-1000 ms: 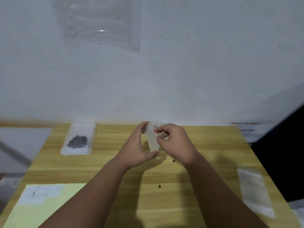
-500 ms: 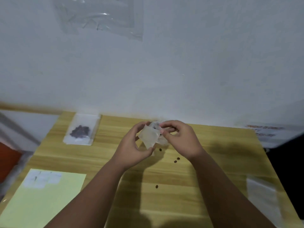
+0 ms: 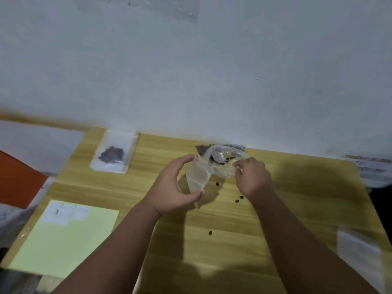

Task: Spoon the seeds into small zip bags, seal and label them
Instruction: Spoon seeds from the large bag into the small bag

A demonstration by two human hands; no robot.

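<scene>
Table [image 3: 307, 194]: zip bag [image 3: 197, 175] in L grip [image 3: 172, 187], spoon [image 3: 219, 158] in R grip [image 3: 252, 179].

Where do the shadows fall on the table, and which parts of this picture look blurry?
Head view: dim light, with the arms' dark shadows on the table right of the right hand and under the left hand. Head view: the table's far edge and the white sheet at lower right are smeared; the small bag in the left grip and the loose seeds look fairly clear.

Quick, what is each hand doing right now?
The left hand grips the small zip bag.
The right hand pinches the spoon by its handle, as far as can be seen.
</scene>
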